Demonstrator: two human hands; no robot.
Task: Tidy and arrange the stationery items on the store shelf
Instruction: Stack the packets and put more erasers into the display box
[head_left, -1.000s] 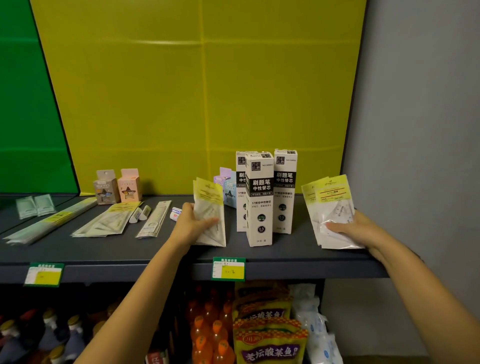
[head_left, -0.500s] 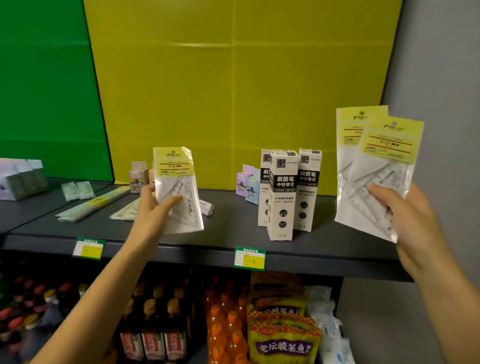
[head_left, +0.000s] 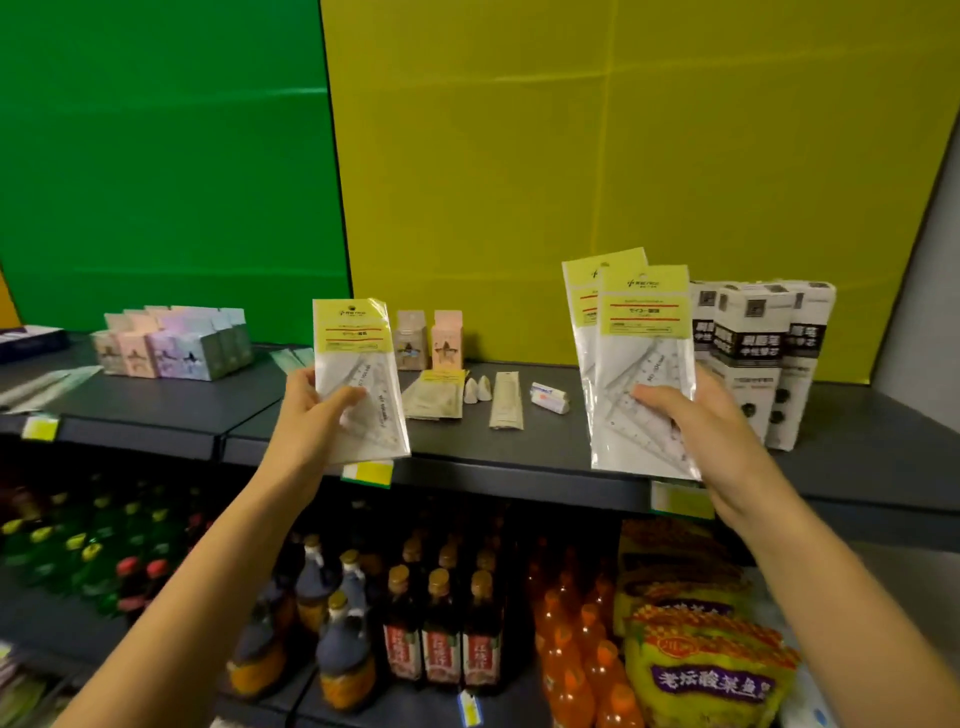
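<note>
Three set-square packets (head_left: 358, 374), three tall refill boxes (head_left: 748, 353), two small white wedges (head_left: 470, 391).

There is one view, from a camera worn on the person's head. It looks forward and a little down at a dark shelf (head_left: 550, 447) that runs across the middle of the frame. The camera is close to it. Both arms reach in from the bottom corners and get as far as the shelf's front edge.

The left hand (head_left: 311, 415) holds a set-square packet (head_left: 358, 353) at centre left. The right hand (head_left: 696, 421) holds a pair of packets (head_left: 644, 343) at centre right. Both are near the lens.

A green wall panel (head_left: 166, 156) fills the upper left and a yellow wall panel (head_left: 623, 130) fills the upper right. Bottles (head_left: 441, 613) on a lower shelf show along the bottom. The shelf edge sits lower at the right of the frame than at the left.
</note>
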